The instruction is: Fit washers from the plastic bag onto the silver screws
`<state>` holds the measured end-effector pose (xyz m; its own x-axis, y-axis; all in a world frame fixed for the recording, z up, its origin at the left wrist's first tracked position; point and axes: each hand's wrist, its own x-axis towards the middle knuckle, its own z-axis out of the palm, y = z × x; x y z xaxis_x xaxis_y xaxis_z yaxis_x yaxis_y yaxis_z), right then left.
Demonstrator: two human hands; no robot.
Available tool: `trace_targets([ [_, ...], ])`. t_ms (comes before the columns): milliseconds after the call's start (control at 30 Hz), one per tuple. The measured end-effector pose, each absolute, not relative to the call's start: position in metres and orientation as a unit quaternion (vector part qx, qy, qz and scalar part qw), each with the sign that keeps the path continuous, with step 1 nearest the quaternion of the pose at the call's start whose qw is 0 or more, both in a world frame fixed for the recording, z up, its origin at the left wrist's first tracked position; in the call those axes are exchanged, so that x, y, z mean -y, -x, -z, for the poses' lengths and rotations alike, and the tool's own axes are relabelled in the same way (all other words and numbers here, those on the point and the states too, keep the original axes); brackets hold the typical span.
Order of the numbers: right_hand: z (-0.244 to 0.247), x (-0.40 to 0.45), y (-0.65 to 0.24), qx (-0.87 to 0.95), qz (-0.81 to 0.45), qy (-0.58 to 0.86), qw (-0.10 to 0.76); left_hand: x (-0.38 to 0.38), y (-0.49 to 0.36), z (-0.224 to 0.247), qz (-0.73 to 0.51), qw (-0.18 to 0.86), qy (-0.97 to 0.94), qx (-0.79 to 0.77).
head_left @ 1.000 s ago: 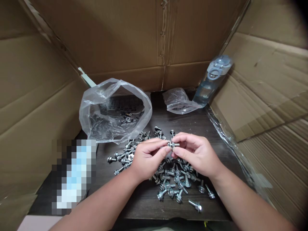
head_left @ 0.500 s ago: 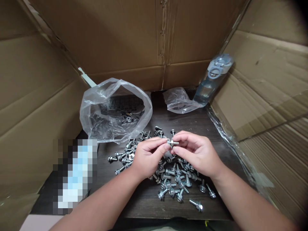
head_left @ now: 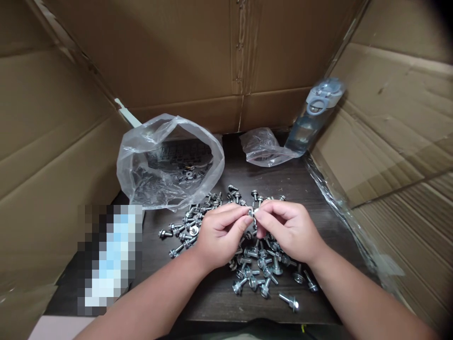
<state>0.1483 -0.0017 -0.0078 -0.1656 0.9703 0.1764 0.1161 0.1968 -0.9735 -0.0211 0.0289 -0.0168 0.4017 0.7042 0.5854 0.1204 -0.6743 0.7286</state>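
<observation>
Above the pile, a silver bolt (head_left: 251,213) is pinched at its head end between the thumb and forefinger of my left hand (head_left: 221,233). The fingers of my right hand (head_left: 290,229) close around its other end from the right, covering the threaded shank. Whether they grip the shank or a nut or washer on it is hidden. Under and around both hands lie many loose bolts fitted with washers (head_left: 264,264), spread over the dark tabletop (head_left: 198,302). One bolt (head_left: 289,302) rests apart, close to the front edge.
An open clear plastic bag (head_left: 132,156) with small dark parts stands back left. Behind my right hand lie a small zip bag (head_left: 265,150) and a water bottle (head_left: 311,120). Cardboard walls (head_left: 177,56) enclose three sides. A pixelated patch (head_left: 115,255) covers something at left.
My right fingers have shifted in over the bolt's threaded end, which stuck out before. My left hand keeps its pinch with little movement.
</observation>
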Motion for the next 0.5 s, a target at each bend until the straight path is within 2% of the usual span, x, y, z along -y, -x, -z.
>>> trace_targets([
  [167, 0.0117, 0.0013, -0.1518, 0.542, -0.528, 0.449, 0.476, -0.0298, 0.0223, 0.016, -0.483, 0.297, -0.767, -0.301],
  [333, 0.0116, 0.0048, -0.1516, 0.581, -0.476, 0.403, 0.523, -0.0312, 0.0226, 0.0157, -0.482, 0.35, -0.739, -0.313],
  [500, 0.011, 0.0036, -0.1474, 0.611, -0.428, 0.404, 0.529, -0.0293, 0.0216, 0.0141, -0.477, 0.311, -0.775, -0.275],
])
